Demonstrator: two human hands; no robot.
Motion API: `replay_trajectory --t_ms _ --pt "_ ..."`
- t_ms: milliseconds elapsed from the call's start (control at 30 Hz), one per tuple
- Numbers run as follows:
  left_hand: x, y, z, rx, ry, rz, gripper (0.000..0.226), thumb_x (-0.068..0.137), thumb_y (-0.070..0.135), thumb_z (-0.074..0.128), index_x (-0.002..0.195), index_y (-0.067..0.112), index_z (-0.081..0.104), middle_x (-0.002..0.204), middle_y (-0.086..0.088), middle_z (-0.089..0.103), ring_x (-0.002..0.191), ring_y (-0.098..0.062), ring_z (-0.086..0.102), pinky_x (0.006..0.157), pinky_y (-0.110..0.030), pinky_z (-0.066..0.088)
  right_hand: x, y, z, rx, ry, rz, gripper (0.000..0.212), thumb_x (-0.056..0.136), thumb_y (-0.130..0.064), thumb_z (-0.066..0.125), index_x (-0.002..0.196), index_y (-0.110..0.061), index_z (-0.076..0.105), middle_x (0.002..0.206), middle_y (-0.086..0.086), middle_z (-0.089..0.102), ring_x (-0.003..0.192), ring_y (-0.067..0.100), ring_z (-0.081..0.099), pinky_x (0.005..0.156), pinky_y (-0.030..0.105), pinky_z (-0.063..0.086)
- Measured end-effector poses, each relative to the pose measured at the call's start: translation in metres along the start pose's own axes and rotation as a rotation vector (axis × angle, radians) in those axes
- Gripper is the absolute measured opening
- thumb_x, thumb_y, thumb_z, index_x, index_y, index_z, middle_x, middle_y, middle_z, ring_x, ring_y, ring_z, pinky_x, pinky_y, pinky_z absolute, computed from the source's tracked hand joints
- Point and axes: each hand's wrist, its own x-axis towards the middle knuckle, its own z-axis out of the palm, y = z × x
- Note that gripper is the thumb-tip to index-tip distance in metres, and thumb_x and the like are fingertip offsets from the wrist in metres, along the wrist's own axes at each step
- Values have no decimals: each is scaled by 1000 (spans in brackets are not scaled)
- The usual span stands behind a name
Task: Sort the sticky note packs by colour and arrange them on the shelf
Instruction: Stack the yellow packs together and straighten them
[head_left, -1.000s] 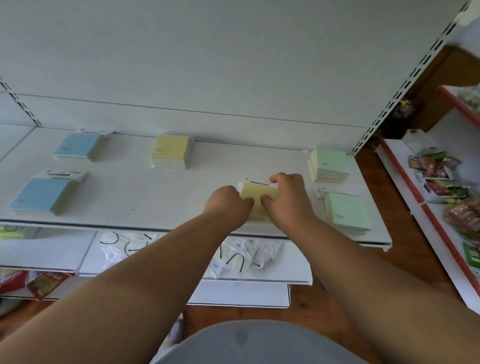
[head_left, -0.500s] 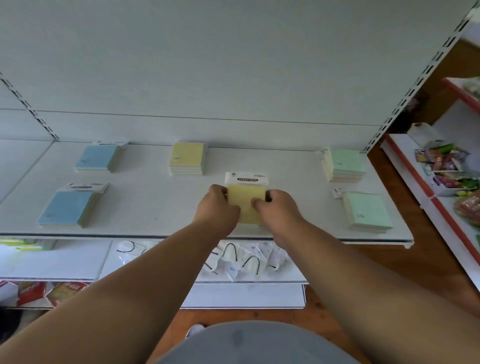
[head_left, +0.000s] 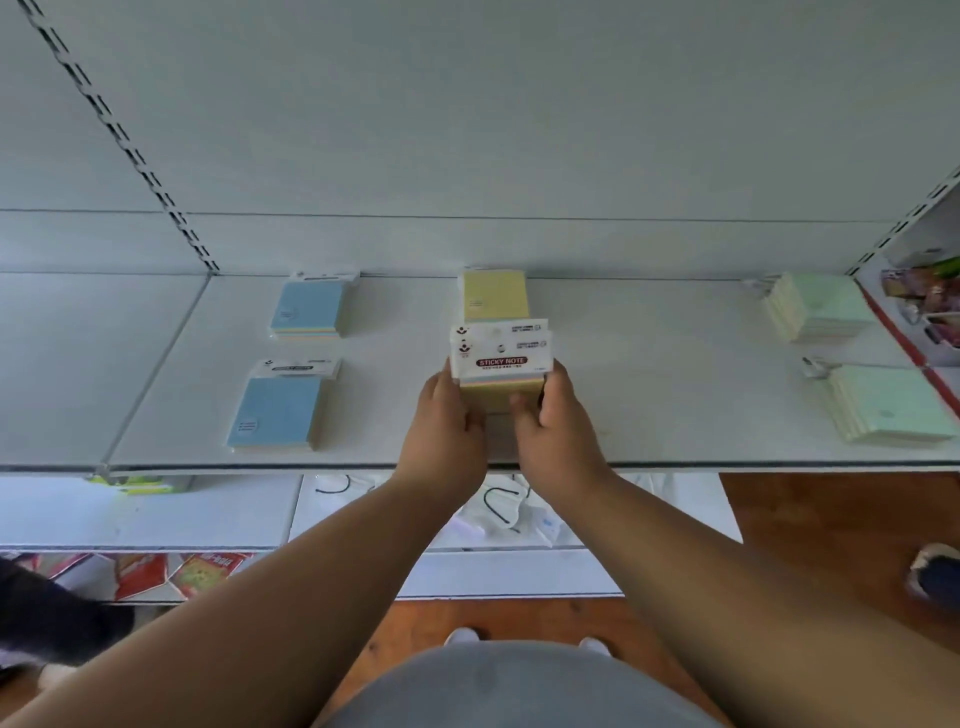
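Observation:
A yellow sticky note pack (head_left: 500, 384) with a white "STICKY NOTE" header card stands tilted up over the middle of the white shelf (head_left: 649, 415). My left hand (head_left: 447, 426) grips its left side and my right hand (head_left: 553, 423) grips its right side. Behind it lies a yellow stack (head_left: 494, 296). Two blue packs lie to the left, one at the back (head_left: 307, 310) and one in front (head_left: 278, 410). Green stacks lie at the right, back (head_left: 815, 306) and front (head_left: 885, 405).
A lower shelf (head_left: 156, 512) holds a yellow-green pack and clear bags with black cords. Red snack packets sit lower left. Another shelf unit with goods stands at the far right (head_left: 930, 306). Wooden floor lies below, with a shoe (head_left: 935, 574) at the right edge.
Both hands carried the yellow pack leftward into line with the rear yellow stack and tilted it up, so its header card now faces me. The camera view moved closer.

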Motion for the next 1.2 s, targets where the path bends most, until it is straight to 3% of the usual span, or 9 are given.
replay_trajectory --t_ms 200,367,467,533,633,733,933,1100,1200 --pt "16 -2 -14 182 -4 84 18 92 5 44 106 6 56 107 -7 49 94 -25 50 71 -21 29 6 -6 -2 -91 35 31 33 100 -20 44 132 -15 41 120 2 63 104 24 60 82 28 45" --pt "22 -6 -23 194 -74 61 9 91 15 51 95 18 58 95 0 59 87 -24 57 67 -25 34 6 0 -14 -205 70 4 25 96 -28 54 119 -16 56 105 -1 68 93 19 63 76 29 47" --pt "24 -6 -29 57 -83 -123 28 89 21 58 117 19 57 86 10 62 85 -20 62 73 -26 45 12 -4 -16 -296 47 29 26 92 -34 58 98 -11 68 90 5 70 81 24 64 72 33 49" --pt "28 -6 -29 57 -101 -208 25 86 25 60 111 19 59 85 6 65 82 -21 64 75 -30 52 20 -7 -16 -344 -10 120 35 91 -35 59 80 -3 66 76 16 67 76 35 65 67 36 50" --pt "34 0 -30 125 -179 -234 14 81 24 59 91 17 65 83 -5 71 80 -25 68 73 -32 55 33 -8 -17 -359 -79 235 39 89 -34 62 61 -8 57 63 14 58 74 38 67 69 38 52" --pt "35 5 -31 140 -223 -265 15 81 18 57 79 10 69 71 -8 73 69 -25 67 63 -26 50 39 -9 -18 -367 -117 265 36 88 -34 64 64 -8 60 65 13 58 75 38 68 75 42 54" --pt "36 4 -35 93 -256 -322 19 80 14 56 76 3 71 68 -12 74 63 -25 67 71 -31 56 37 -8 -16 -455 -148 267 37 91 -36 59 64 -11 55 59 7 51 70 33 64 67 32 47" --pt "34 4 -32 96 -251 -304 19 79 14 57 66 7 68 68 -14 73 60 -23 61 66 -29 51 37 -8 -16 -492 -157 260 36 92 -37 57 68 -11 54 59 4 48 70 31 58 59 28 40" --pt "33 3 -32 112 -249 -289 22 79 16 56 61 9 68 66 -12 73 58 -22 58 60 -26 47 37 -9 -17 -482 -141 254 33 91 -37 59 73 -10 61 61 4 51 70 30 57 64 28 41"
